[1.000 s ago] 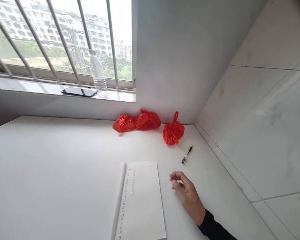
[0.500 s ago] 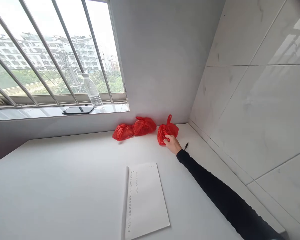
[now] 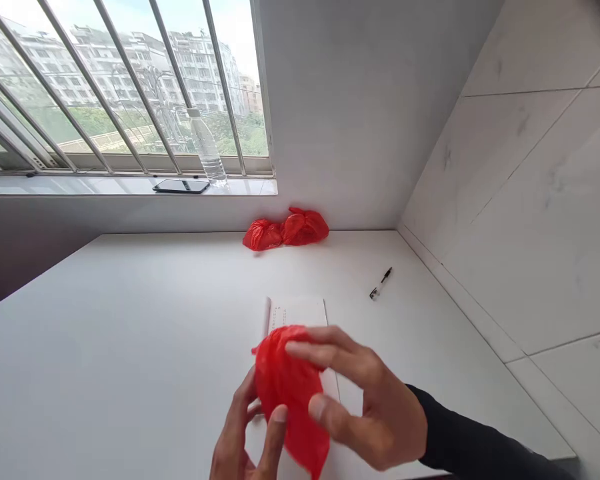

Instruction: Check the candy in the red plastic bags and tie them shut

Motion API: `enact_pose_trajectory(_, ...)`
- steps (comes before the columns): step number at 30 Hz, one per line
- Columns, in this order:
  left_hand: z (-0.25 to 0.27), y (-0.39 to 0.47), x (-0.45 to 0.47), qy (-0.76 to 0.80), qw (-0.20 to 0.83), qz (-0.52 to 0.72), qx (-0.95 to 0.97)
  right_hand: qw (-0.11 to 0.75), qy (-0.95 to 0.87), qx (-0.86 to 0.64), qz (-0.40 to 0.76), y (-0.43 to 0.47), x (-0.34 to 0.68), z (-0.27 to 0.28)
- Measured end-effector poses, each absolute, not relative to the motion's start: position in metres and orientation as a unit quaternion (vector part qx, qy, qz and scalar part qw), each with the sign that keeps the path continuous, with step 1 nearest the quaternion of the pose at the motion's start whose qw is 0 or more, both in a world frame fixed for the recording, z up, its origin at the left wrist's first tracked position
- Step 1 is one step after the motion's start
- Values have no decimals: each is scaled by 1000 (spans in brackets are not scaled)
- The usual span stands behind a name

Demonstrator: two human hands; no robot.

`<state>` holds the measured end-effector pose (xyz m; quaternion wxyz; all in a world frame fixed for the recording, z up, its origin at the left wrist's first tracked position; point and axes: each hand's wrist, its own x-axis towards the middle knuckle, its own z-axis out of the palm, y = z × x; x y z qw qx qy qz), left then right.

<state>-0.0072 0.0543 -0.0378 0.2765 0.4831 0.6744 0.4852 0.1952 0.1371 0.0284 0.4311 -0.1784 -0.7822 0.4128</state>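
Observation:
A red plastic bag point(image 3: 293, 400) is up close to me, over the notepad. My left hand point(image 3: 250, 427) has its thumb and fingers around the bag's left side. From the right, my right hand point(image 3: 365, 393) grips it too, fingers across the top and thumb against the front. What the bag contains is hidden. Beneath it lies the open notepad point(image 3: 303, 311) with handwritten columns, mostly covered by the bag and my hands.
Two more red bags, a left one point(image 3: 262, 235) and a right one point(image 3: 306, 227), sit against the wall. A pen point(image 3: 381, 283) lies on the white table point(image 3: 155, 333). The sill holds a water bottle point(image 3: 207, 150) and a phone point(image 3: 181, 187).
The rightmost red bag has left its place by the wall and come toward me in my right hand. My left hand has come into view and holds it too. The pen is uncovered.

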Motion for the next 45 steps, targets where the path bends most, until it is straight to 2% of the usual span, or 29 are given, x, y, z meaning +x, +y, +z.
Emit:
enact_pose_trajectory(3, -32, 59, 6, 669, 337, 459, 478, 366, -800, -97, 466, 122, 197, 19)
enact_pose_trajectory(5, -32, 59, 2, 679, 340, 456, 465, 384, -772, -179, 473, 125, 201, 12)
enact_pose_trajectory(8, -31, 57, -4, 666, 363, 467, 456, 369, -784, -286, 409, 134, 201, 0)
enact_pose_trajectory(11, -26, 59, -5, 624, 400, 474, 475, 306, -844, -281, 339, 142, 191, -15)
enact_pose_trajectory(13, -24, 62, -10, 620, 402, 467, 485, 297, -850, -285, 329, 147, 187, -21)
enact_pose_trajectory(19, -29, 68, -50, 717, 295, 475, 416, 360, -747, -427, 360, 159, 211, -11)
enact_pose_trajectory(22, -30, 71, -50, 724, 257, 480, 424, 341, -736, -458, 362, 159, 220, -6)
enact_pose_trajectory(27, -33, 82, -27, 660, 194, 435, 581, 292, -771, -425, 374, 154, 205, -8)
enact_pose_trajectory(35, -29, 87, -47, 704, 157, 510, 468, 416, -633, -475, 448, 164, 225, -14)
enact_pose_trajectory(40, -15, 85, -31, 681, 111, 518, 506, 428, -624, -459, 467, 161, 229, -15)
enact_pose_trajectory(43, -2, 83, -18, 663, 57, 502, 552, 440, -643, -459, 427, 153, 224, -9)
enact_pose_trajectory(45, 6, 80, -13, 656, 79, 511, 550, 496, -654, -459, 340, 145, 221, -1)
